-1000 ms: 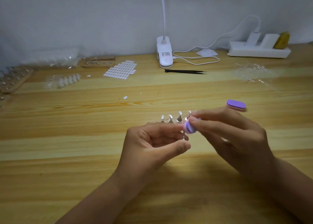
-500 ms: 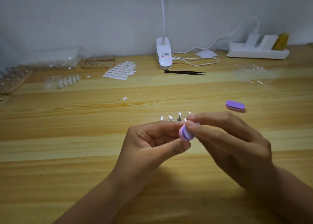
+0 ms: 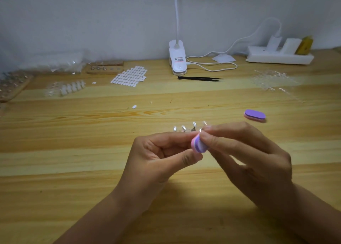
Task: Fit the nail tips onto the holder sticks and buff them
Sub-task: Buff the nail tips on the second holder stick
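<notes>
Nail tips (image 3: 64, 88), spare clear ones, lay in a row at far left of the worktop (image 3: 73, 133), just right of a wooden rack (image 3: 13, 90) at the edge; rack contents too blurred to read. Behind them, clear plastic bags (image 3: 49, 64) sat against the wall, then a small wooden block (image 3: 105, 69) and a sheet of white oval tabs (image 3: 129, 75). One loose tab (image 3: 134, 106) lay nearer centre. Mid-back: clip lamp base (image 3: 177, 59) with its white cable (image 3: 212, 66), black tweezers (image 3: 200, 78) flat in front of it. Centre front, off the worktop: left hand (image 3: 158, 157) had its fingers curled and clamped, thumb against them, on a fan of holder sticks (image 3: 184, 130); four mounted tips (image 3: 194, 124) stuck up above the knuckles. Right hand (image 3: 249, 157) pinched a purple-pink buffer block (image 3: 198, 144) between thumb and forefinger, held on edge just below the rightmost tip; actual contact was hidden behind the fingers. A second buffer (image 3: 255, 115) lay flat on the worktop, right of the hands and apart from them. Back right: loose pile of clear sticks (image 3: 271, 79), and a white power strip (image 3: 278, 56) by the wall with plugs in it.
</notes>
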The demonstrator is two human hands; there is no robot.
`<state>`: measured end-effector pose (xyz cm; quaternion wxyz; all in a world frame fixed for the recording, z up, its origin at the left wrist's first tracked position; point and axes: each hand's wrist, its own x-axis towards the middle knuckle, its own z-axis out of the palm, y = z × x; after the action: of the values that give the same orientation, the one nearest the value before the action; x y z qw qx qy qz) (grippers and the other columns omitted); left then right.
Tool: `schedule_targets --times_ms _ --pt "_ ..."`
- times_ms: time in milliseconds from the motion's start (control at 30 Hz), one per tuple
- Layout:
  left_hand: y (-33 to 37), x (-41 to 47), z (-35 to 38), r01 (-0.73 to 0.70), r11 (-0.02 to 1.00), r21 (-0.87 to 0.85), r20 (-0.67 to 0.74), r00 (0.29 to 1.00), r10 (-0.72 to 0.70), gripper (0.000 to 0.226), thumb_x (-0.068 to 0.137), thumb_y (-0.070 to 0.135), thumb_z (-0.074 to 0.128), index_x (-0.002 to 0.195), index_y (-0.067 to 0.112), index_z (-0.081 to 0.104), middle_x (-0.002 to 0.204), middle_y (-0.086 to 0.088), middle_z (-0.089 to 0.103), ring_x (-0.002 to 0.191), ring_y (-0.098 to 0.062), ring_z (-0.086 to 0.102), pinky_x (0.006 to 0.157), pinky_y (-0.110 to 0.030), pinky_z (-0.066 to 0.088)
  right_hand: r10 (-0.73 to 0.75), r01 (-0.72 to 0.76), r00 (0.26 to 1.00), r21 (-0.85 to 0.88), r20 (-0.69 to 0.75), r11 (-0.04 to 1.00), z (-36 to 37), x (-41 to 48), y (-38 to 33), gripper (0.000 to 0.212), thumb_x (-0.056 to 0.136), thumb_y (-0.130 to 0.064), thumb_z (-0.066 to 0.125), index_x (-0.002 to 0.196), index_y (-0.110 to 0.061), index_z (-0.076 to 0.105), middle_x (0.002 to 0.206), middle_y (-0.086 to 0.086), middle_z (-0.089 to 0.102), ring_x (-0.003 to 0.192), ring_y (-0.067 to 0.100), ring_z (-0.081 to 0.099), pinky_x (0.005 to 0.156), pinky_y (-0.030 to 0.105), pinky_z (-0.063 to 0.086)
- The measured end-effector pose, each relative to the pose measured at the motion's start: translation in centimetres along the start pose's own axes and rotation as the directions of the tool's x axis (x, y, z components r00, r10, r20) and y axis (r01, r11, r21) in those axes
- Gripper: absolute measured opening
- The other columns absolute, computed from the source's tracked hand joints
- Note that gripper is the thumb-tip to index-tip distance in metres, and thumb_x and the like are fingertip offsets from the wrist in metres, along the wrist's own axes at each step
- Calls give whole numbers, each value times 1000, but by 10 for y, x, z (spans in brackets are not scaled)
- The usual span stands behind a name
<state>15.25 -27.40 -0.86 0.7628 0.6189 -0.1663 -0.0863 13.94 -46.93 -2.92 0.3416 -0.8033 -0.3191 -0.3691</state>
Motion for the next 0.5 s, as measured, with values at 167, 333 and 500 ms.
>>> schedule_targets --times_ms 167,333,500 --pt "0 0 -1 9 1000 -23 -24 1000 -9 33 67 -1 77 100 4 76 86 -15 76 79 -19 73 73 -26 57 42 -43 999 -30 -13 999 -4 4 5 29 87 -3 70 114 -1 62 111 15 69 105 16 67 93 22 54" --pt "0 1 -2 -6 1000 0 -20 1000 6 33 69 1 77 103 5 75 90 -11 77 83 -18 74 74 -24 57 28 -27 1000 -19 13 999 -5 5 0 26 88 -3 70 113 0 65 109 15 70 103 18 69 88 29 57" --pt "1 1 -2 -27 1000 7 6 1000 27 32 72 2 76 104 4 75 96 -11 76 87 -19 74 75 -24 57 22 -23 1000 47 18 999 -2 5 -6 24 90 -3 69 113 2 66 109 14 70 102 19 70 87 28 56"
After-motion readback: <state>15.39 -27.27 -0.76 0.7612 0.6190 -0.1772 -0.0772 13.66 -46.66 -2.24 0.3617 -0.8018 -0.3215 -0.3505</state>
